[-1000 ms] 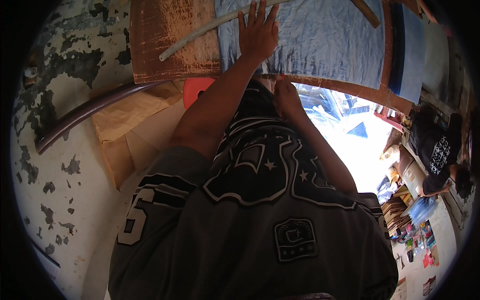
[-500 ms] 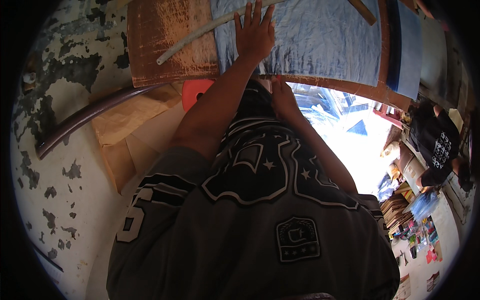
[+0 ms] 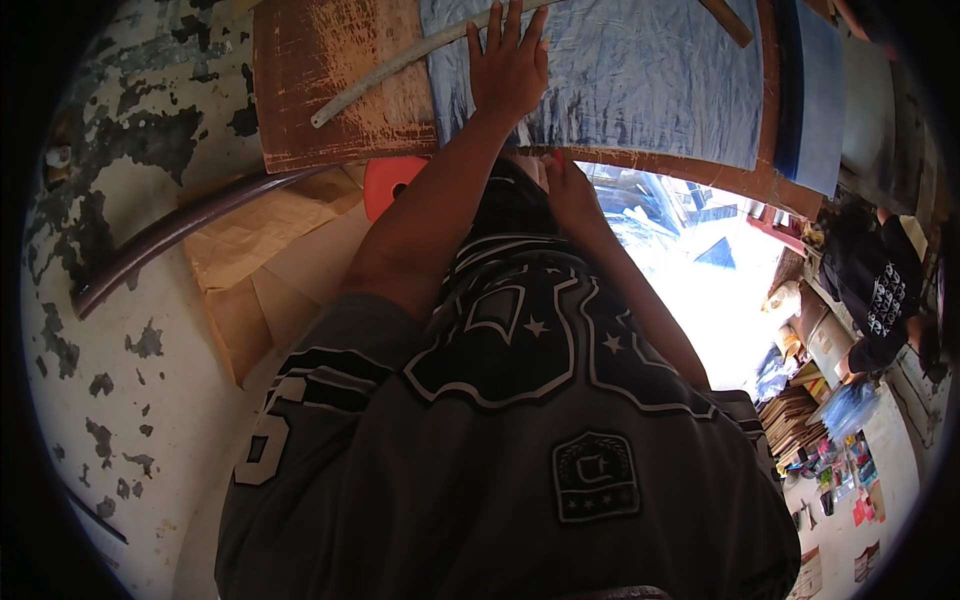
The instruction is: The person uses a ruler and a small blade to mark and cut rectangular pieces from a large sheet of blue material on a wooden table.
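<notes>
Left hand (image 3: 508, 68): flat on the blue plastic sheet (image 3: 640, 75), fingers spread apart.
Right hand (image 3: 568, 190): at table (image 3: 335, 85) near edge, fingers hidden, cannot tell.
Sheet: runs rightward along the table.

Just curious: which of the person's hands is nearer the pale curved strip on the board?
Left. The left hand lies flat beside the curved strip; the right hand sits lower, at the board's edge.

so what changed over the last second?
Almost nothing. The left hand lies flat, fingers spread, on the blue sheet, as before; at most it sits slightly nearer the top of the picture, which could be head motion. The right hand stays at the near edge of the wooden board. The pale strip across the board has not moved. Nothing taken hold of or let go.
</notes>
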The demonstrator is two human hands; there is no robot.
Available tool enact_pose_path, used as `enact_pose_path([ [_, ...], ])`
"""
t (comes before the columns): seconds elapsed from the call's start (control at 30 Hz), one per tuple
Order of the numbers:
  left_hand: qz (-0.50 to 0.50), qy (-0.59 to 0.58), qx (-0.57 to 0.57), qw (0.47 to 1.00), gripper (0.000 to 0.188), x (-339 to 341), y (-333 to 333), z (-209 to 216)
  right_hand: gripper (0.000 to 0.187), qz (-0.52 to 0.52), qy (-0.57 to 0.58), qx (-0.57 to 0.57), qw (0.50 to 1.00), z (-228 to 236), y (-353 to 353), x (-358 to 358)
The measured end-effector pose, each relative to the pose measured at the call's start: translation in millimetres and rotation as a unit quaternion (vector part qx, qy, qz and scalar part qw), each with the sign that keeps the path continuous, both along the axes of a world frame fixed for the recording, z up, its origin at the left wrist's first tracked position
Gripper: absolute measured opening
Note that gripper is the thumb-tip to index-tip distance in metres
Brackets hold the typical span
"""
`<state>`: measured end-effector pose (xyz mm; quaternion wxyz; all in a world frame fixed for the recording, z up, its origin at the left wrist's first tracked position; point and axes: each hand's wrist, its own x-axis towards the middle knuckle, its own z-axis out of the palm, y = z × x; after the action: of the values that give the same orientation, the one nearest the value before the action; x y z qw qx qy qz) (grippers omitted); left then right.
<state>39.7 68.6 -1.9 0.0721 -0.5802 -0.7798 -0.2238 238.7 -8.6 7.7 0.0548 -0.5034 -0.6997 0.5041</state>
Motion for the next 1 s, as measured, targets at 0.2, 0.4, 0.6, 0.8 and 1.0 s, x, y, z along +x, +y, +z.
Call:
enact_pose_path([
  [0.2,0.001,0.010,-0.008,1.000,0.051,0.2,1.6,1.4,0.047,-0.042,0.028,-0.015,0.999,-9.1,1.3,12.1],
  [0.4,0.001,0.014,-0.009,1.000,0.051,-1.5,-1.0,1.5,0.047,-0.154,0.083,-0.284,0.943,46.1,14.8,5.2],
  [0.6,-0.006,-0.002,-0.005,1.000,0.052,-0.5,-0.3,5.2,0.044,-0.178,0.049,-0.229,0.956,66.0,16.9,7.4],
  [0.8,-0.008,-0.012,-0.003,1.000,0.051,-1.7,-0.3,2.6,0.047,-0.180,0.072,-0.216,0.957,65.5,17.1,8.8],
  [1.0,0.013,-0.001,-0.020,1.000,0.050,-5.5,-1.6,-5.2,0.053,-0.210,0.092,-0.204,0.952,61.2,26.1,20.0],
])
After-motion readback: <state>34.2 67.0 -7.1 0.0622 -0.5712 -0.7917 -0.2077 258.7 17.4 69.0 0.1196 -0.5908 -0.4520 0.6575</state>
